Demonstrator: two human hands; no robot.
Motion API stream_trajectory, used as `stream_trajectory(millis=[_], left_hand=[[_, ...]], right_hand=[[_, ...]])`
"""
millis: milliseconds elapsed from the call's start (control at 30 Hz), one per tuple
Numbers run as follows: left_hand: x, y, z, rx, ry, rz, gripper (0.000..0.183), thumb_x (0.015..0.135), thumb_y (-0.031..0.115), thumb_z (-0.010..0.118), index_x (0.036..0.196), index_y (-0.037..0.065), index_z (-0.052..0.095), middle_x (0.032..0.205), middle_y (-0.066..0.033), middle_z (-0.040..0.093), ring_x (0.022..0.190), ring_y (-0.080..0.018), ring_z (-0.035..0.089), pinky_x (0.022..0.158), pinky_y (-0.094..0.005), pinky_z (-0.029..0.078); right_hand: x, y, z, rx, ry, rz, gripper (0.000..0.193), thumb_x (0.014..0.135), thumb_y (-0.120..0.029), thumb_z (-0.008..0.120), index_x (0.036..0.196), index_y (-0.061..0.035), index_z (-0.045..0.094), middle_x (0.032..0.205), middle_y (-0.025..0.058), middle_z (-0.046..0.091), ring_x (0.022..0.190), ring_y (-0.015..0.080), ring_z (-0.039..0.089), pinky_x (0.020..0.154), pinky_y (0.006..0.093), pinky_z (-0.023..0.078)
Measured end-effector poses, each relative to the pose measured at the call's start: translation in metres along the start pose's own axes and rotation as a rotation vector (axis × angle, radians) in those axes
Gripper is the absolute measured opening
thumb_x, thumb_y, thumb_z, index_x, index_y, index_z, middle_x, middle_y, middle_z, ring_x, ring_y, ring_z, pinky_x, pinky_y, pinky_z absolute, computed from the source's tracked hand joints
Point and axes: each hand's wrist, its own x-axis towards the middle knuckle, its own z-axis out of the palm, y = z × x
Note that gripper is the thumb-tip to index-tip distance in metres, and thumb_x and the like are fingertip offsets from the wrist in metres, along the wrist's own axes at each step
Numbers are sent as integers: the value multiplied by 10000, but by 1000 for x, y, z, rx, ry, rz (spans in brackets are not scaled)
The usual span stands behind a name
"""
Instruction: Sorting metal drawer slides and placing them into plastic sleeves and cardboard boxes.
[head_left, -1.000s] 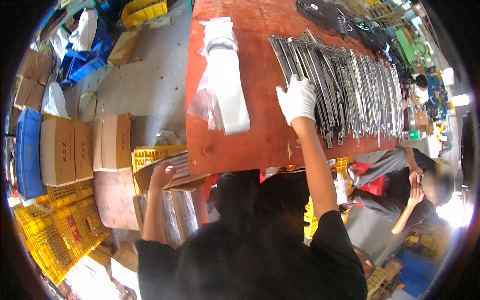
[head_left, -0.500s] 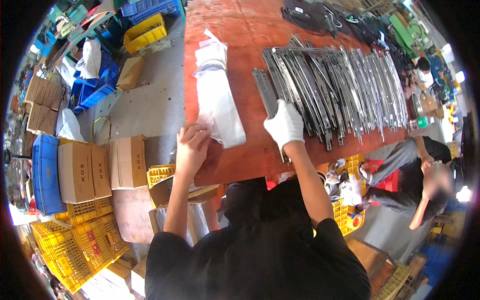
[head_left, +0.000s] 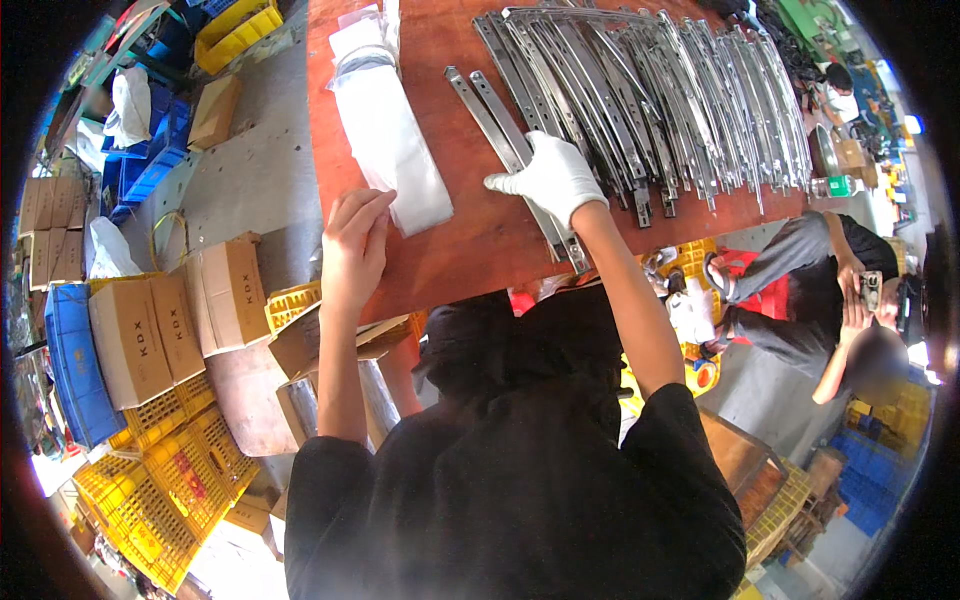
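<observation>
My bare left hand (head_left: 355,240) is at the near left of the red table, its fingers drawn together at the side edge of a stack of clear-white plastic bags (head_left: 385,140). The fingertips appear to pinch the bag's edge; the thumb is mostly hidden. My right hand (head_left: 558,178), in a white glove, lies over two metal drawer slides, with its thumb stretched left across the left slide (head_left: 478,112). Its other fingers are by the right slide (head_left: 492,100). The pair sits slightly apart at the top, beside a long row of drawer slides (head_left: 640,110).
The red tabletop (head_left: 450,260) ends just in front of my body. Cardboard boxes (head_left: 140,340) and yellow crates (head_left: 160,490) stand on the left. At the right a seated person (head_left: 800,290) holds a small object. A blue crate (head_left: 150,160) is on the floor farther left.
The view has shifted, so the table sits higher and farther left. My right thumb has spread out, and the two slides under that hand now show a gap. My left fingers have closed at the bag's edge.
</observation>
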Motion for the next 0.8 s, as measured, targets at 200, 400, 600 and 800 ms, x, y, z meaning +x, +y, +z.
stream_trajectory(millis=[200, 400, 600, 800], left_hand=[[4, 2, -7, 96, 125, 62, 245, 877, -60, 627, 1093, 23, 705, 1015, -149, 685, 892, -298, 657, 778, -396, 537], [2, -2, -7, -104, 201, -135, 275, 880, -15, 695, 1153, -5, 661, 987, -140, 740, 935, -216, 743, 802, -295, 587], [0, -9, -8, -252, 176, -218, 203, 842, -48, 685, 1040, -8, 695, 974, -136, 750, 877, -211, 747, 762, -302, 583], [1, -10, -7, -207, 249, -231, 139, 744, -46, 764, 861, 8, 712, 909, -126, 736, 798, -215, 725, 718, -309, 566]], right_hand=[[7, 15, -5, 96, -65, -53, 485, 886, -432, 692, 1082, 12, 676, 904, 182, 727, 779, 303, 708, 738, 389, 555], [-21, 7, -21, 1095, -446, 77, 353, 1058, -351, 497, 1273, -73, 526, 735, 39, 654, 426, 39, 439, 383, 204, 317], [-11, 2, -8, 1020, -472, 156, 322, 992, -257, 634, 1232, -51, 572, 702, 19, 615, 442, 22, 439, 376, 211, 326], [6, -7, 9, 565, -13, -48, 240, 928, -211, 672, 1040, 1, 683, 797, 50, 700, 678, 195, 662, 630, 341, 521]])
